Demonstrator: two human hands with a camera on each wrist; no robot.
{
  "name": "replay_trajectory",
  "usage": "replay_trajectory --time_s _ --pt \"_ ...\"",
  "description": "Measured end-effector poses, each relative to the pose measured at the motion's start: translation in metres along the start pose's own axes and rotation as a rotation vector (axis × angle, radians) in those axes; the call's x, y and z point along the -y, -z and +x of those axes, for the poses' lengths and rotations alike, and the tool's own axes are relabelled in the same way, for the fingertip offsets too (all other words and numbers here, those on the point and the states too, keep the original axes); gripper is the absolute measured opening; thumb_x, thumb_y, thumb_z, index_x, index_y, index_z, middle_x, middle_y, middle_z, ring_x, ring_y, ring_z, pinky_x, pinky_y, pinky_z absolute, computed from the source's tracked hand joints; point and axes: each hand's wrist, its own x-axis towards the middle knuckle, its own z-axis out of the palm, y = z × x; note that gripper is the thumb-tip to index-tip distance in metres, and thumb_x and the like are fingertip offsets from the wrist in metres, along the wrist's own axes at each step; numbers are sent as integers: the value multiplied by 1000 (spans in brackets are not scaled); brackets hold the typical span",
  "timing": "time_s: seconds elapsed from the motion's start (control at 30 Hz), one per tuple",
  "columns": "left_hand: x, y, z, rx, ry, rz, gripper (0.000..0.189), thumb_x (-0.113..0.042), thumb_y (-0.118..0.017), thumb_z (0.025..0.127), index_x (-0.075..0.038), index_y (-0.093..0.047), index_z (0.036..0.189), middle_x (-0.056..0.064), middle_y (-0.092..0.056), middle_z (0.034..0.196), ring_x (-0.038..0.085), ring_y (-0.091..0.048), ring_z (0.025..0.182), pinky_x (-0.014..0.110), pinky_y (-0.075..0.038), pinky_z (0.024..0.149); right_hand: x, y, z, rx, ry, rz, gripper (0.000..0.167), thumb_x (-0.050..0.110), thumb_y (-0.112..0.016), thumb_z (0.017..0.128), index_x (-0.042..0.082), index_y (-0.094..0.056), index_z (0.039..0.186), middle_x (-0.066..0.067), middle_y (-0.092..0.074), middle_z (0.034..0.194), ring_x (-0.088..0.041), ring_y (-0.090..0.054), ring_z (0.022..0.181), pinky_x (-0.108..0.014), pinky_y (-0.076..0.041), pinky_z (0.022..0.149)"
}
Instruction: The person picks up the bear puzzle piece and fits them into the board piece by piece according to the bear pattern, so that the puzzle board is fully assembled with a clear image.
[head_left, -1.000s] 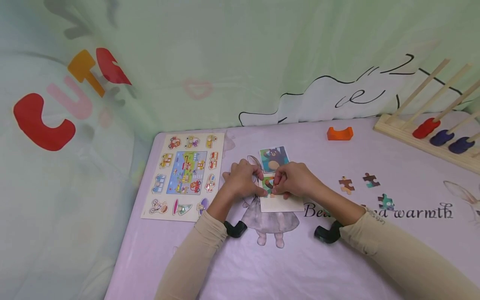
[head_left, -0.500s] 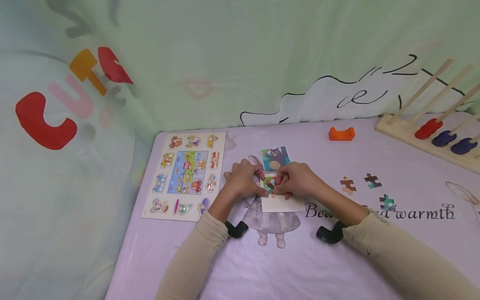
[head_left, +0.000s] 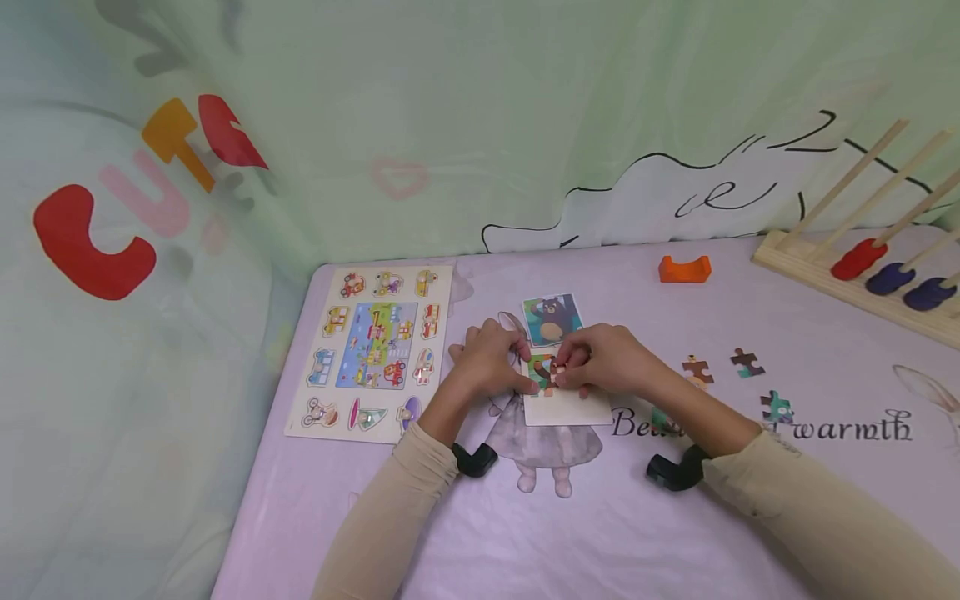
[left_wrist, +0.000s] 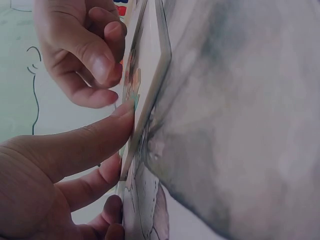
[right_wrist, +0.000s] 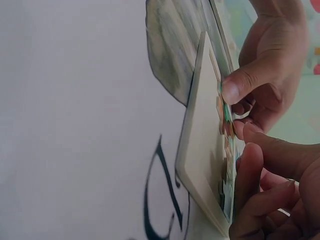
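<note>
A small cream puzzle board (head_left: 567, 410) lies on the cloth, with several joined jigsaw pieces (head_left: 542, 377) showing a brown bear on its upper left. My left hand (head_left: 487, 358) holds the board at its left side. In the left wrist view its thumb (left_wrist: 102, 142) presses on the pieces, with a finger against the board's edge. Over the board's right part is my right hand (head_left: 611, 360), thumb and fingers bent close to the pieces; no piece shows clearly between them. It hides part of the board. A bear picture card (head_left: 553, 323) lies just beyond.
Loose jigsaw pieces (head_left: 746, 362) lie right of my right hand, one partly under the forearm. A wooden vehicle puzzle board (head_left: 296, 419) is at the left. An orange block (head_left: 684, 271) and a pegged wooden rack (head_left: 806, 269) stand at the back right.
My right hand has shifted slightly to the right, uncovering more of the bear pieces. The left hand keeps its place on the board.
</note>
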Motion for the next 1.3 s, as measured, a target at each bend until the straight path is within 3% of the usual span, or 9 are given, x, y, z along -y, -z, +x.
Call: replay_trajectory --time_s 0.43,0.87,1.3 --pt "0 -1 0 -6 0 -1 34 -41 -94 69 -30 -65 84 2 -53 121 28 -45 111 56 -34 91 -3 26 -20 -88 28 -99 26 28 -83 85 11 -75 102 2 -70 80 -20 -59 84 -32 -46 69" --pt "1 -2 0 -3 -2 -10 35 -41 -93 69 -30 -65 86 1 -52 120 27 -44 111 55 -33 91 -32 52 -40 -156 -16 -181 30 32 -84 85 12 -76 106 1 -70 85 -21 -57 84 -31 -47 69" --pt "0 0 -2 -5 -6 0 35 -41 -93 70 -30 -65 87 2 -53 119 27 -44 111 56 -34 92 -61 77 -56 -159 -104 -226 40 39 -82 86 10 -75 112 1 -65 80 -22 -54 81 -29 -44 60"
